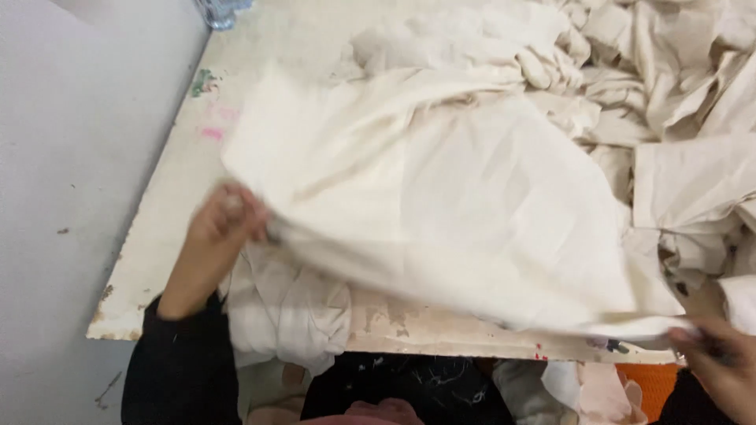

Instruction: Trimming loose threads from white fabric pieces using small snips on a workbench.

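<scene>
Cloth (465, 212) seems soft and light; my left hand (224, 224) and right hand (713, 350) are pinching its near edge above the surface (169, 212).

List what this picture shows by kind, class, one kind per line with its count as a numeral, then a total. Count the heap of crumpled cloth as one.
Hands: 2, left hand and right hand
Cream cloth sheet held spread between them: 1
Heap of crumpled cream cloth: 1
Worn, paint-stained table: 1
Orange thing below the table edge: 1
Total: 6
</scene>
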